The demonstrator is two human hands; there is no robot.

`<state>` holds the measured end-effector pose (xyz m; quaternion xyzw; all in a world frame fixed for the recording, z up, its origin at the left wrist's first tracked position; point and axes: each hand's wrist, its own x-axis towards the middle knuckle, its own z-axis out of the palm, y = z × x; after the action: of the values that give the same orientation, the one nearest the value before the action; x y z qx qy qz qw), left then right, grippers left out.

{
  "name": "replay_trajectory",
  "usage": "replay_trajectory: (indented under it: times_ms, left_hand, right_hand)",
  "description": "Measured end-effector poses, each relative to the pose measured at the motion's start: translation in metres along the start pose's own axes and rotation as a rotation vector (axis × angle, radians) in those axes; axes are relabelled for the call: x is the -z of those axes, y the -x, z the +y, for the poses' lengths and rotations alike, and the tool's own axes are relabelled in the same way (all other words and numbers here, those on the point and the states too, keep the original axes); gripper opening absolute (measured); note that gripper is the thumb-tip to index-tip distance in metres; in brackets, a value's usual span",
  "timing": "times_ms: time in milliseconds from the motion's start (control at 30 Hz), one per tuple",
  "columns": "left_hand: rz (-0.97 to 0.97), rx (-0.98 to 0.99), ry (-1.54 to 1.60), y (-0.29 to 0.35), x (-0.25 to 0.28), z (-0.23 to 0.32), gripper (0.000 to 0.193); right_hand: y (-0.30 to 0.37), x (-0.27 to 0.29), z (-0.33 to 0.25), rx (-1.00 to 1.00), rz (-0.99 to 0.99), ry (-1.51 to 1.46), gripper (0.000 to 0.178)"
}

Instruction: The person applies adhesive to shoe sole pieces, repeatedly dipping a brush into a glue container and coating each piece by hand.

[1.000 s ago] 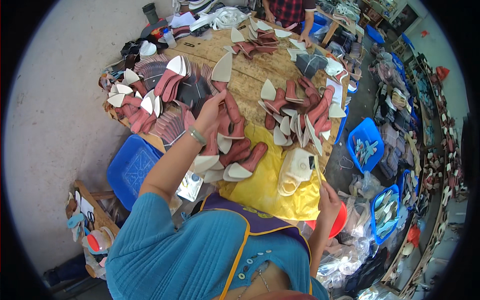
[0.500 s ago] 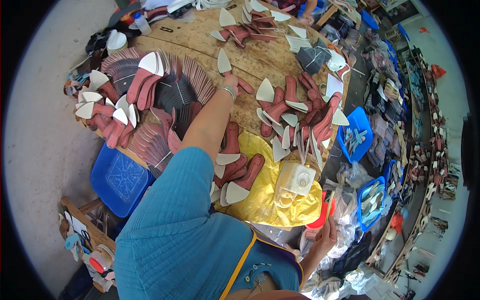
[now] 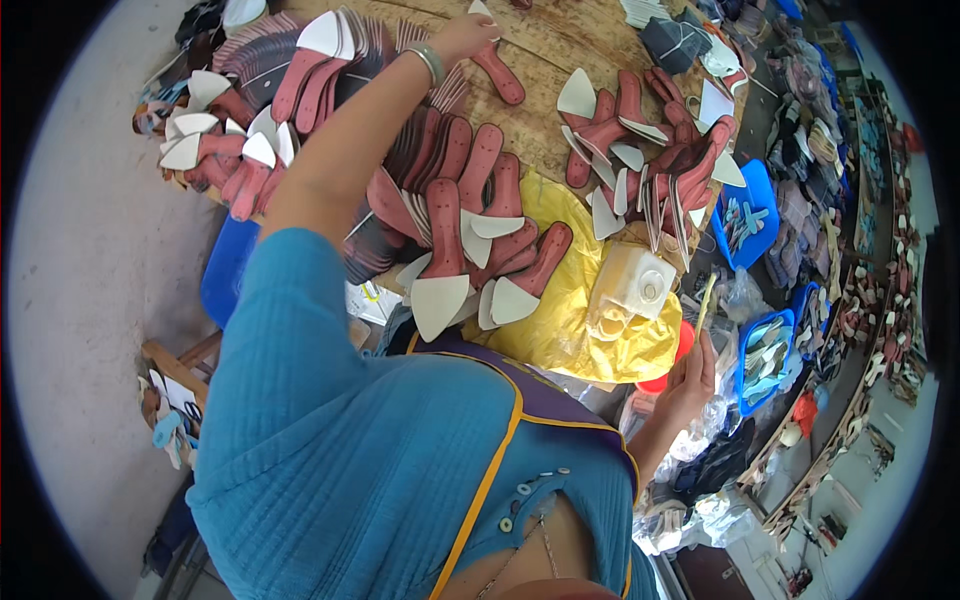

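At the top of the head view my left hand [image 3: 462, 38] reaches far across the table. Its fingers are closed on a reddish-brown shoe insole [image 3: 498, 80] with a white pointed toe piece, mostly hidden by the hand. Low on the right, my right hand [image 3: 690, 378] grips a thin yellowish stick [image 3: 707, 303], held upright. Between my arms, several insoles overlap near the table's front edge, one with a broad white toe [image 3: 440, 305]. A pile of similar insoles [image 3: 655, 165] lies farther right.
Fanned stacks of insoles [image 3: 300, 85] cover the table's left side. A whitish plastic container [image 3: 635, 283] stands on a yellow sheet [image 3: 550, 335]. Blue baskets [image 3: 750, 215] and plastic bags lie right of the wooden table [image 3: 560, 40]. Another blue basket [image 3: 228, 270] is at the left.
The view has shifted, so the table sits higher in the picture. My left hand has moved a little farther away, still at the insole. My right hand keeps the stick.
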<state>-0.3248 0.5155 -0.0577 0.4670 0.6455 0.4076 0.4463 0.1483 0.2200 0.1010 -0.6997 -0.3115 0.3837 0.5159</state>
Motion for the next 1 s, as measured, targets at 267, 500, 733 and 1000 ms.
replay_trajectory:
  times_ms: [267,500,733,1000]
  left_hand:
    - [-0.478,-0.577,-0.739,0.156,0.012,0.037,0.024]
    - [-0.903,-0.744,-1.082,0.228,0.001,0.048,0.062]
    - [-1.031,-0.95,-1.262,0.238,-0.006,0.02,0.042]
    - [-1.08,-1.025,-1.083,0.215,0.012,0.047,0.038]
  right_hand:
    - [-0.013,-0.008,0.009,0.018,-0.145,-0.13,0.03]
    - [-0.002,0.024,0.014,0.092,-0.075,-0.065,0.028]
    - [0.003,0.037,0.031,0.022,-0.071,-0.187,0.025]
    - [-0.002,0.034,0.028,0.025,-0.066,-0.209,0.025]
